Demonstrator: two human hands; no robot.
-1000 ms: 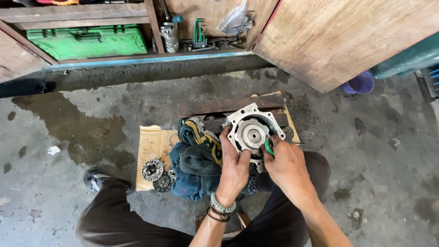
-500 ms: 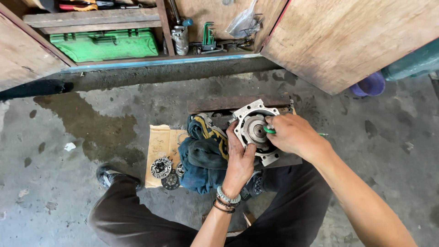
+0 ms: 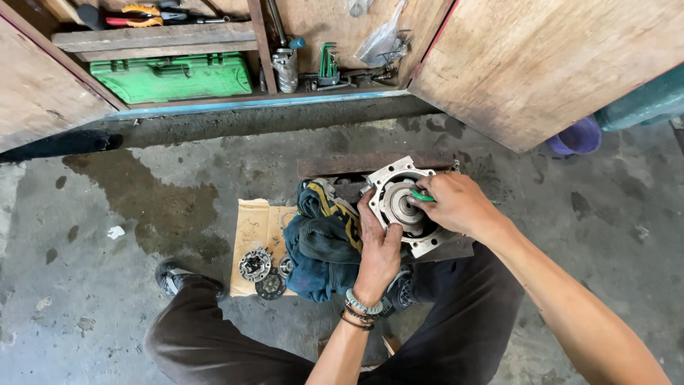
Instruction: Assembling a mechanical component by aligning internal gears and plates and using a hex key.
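A silver metal housing (image 3: pixel 396 187) with a round bore stands on a dark wooden board (image 3: pixel 370 164) on the concrete floor. My left hand (image 3: pixel 377 246) grips its near left rim and steadies it. My right hand (image 3: pixel 456 204) is closed around a green-handled tool (image 3: pixel 420 195), whose tip points into the round centre of the housing. A dark blue rag (image 3: pixel 320 246) lies bunched against the housing's left side. My legs frame the work from below.
Round toothed metal parts (image 3: pixel 255 264) lie on a cardboard sheet (image 3: pixel 253 228) left of the rag. An open wooden cabinet behind holds a green tool case (image 3: pixel 174 77), pliers, hex keys and a can. A purple bucket (image 3: pixel 578 135) stands at right.
The camera has shifted closer. My right hand has moved up and left onto the housing's centre with the green tool. My left hand stays on the housing.
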